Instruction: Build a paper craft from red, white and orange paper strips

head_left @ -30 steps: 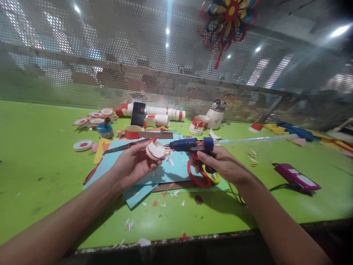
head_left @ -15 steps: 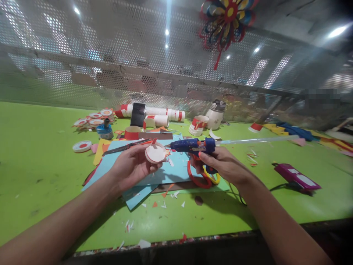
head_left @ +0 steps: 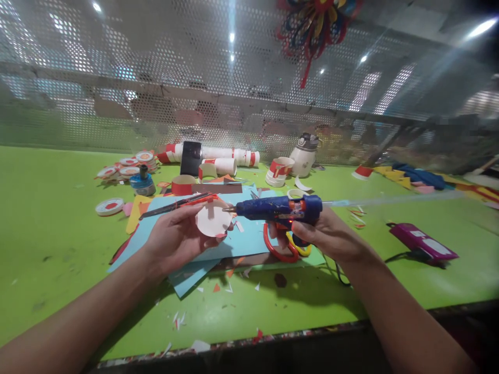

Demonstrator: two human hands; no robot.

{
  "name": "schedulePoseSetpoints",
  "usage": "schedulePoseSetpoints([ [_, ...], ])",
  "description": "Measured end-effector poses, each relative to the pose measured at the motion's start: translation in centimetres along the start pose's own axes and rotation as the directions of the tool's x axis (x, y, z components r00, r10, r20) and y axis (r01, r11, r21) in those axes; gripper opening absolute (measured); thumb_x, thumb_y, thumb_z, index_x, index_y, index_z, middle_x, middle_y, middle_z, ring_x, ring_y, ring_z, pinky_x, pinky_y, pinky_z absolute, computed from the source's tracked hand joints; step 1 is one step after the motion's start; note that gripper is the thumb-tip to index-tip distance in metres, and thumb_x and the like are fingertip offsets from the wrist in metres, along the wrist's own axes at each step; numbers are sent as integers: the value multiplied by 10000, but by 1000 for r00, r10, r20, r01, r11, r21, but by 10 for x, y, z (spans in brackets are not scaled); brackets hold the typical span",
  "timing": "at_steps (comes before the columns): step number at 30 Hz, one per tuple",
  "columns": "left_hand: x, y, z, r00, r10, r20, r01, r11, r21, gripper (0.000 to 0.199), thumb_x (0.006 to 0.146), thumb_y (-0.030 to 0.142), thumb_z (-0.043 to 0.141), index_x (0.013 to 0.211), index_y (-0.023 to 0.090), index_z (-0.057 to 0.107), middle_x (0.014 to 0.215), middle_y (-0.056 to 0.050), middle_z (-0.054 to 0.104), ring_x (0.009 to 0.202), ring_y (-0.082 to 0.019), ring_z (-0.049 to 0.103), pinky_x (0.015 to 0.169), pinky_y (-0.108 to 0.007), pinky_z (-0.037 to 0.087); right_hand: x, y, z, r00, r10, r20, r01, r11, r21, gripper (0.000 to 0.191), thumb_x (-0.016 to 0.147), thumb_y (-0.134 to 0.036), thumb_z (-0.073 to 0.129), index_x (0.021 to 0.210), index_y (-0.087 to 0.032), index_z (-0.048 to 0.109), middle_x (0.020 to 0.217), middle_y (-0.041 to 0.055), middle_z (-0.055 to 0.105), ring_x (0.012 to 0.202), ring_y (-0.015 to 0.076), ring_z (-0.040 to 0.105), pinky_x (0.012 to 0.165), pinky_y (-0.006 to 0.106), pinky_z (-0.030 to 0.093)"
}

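Between the thumb and fingers of my left hand [head_left: 173,236] is a round white paper disc [head_left: 212,221], its flat face tilted toward me. My right hand [head_left: 325,234] is wrapped round the grip of a blue hot glue gun [head_left: 278,209], from whose back a long clear glue stick [head_left: 382,200] sticks out to the right. The gun's metal nozzle points left and is at the disc's upper right edge; whether it touches I cannot tell. Below the gun lie red-handled scissors [head_left: 278,252] and a yellow handle loop [head_left: 299,244], partly hidden by my right hand.
Light blue paper sheets [head_left: 195,278] lie under my hands on the green table [head_left: 50,280]. Behind are paper rings [head_left: 183,185], a blue ink bottle [head_left: 142,184], a black phone-like slab [head_left: 191,158], stacked discs [head_left: 128,171] and a jug [head_left: 304,158]. A purple box [head_left: 423,243] with a cord sits right.
The disc has turned to show more of its white face. The glue gun has come closer to me, its nozzle now at the disc's upper edge. The view has shifted slightly.
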State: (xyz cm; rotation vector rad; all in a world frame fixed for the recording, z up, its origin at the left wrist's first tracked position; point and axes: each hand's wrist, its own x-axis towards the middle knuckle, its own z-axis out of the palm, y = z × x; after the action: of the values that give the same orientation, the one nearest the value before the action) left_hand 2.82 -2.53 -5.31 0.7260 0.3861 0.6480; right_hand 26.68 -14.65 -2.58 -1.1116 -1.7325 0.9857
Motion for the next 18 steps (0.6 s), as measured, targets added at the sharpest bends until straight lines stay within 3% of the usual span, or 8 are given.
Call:
schedulePoseSetpoints([
  [5, 0, -1, -2, 999, -10, 35, 10, 1000, 5, 255, 838, 202, 480, 894, 89, 702, 857, -157, 723, 788, -263, 685, 624, -343, 562, -2, -5, 0, 999, 46, -5, -47, 998, -44, 452, 853, -578, 531, 856, -141, 643, 685, 55, 610, 601, 141, 540, 527, 272, 413],
  [14, -3, -2, 1, 995, 56, -81, -54, 998, 35, 279, 785, 179, 539, 984, 65, 697, 936, -175, 714, 793, -269, 669, 616, -361, 563, -4, 0, -6, 997, 47, -61, -56, 987, -148, 426, 872, -560, 505, 779, -170, 648, 721, 54, 611, 633, 154, 551, 557, 279, 422],
  [18, -2, -2, -1, 997, 79, -27, -79, 997, 16, 276, 798, 173, 530, 978, 72, 713, 962, -169, 715, 797, -263, 671, 659, -370, 561, -2, 3, -10, 991, 61, -118, -83, 977, -196, 452, 846, -591, 522, 732, -169, 637, 722, 63, 616, 628, 160, 554, 551, 281, 425],
])
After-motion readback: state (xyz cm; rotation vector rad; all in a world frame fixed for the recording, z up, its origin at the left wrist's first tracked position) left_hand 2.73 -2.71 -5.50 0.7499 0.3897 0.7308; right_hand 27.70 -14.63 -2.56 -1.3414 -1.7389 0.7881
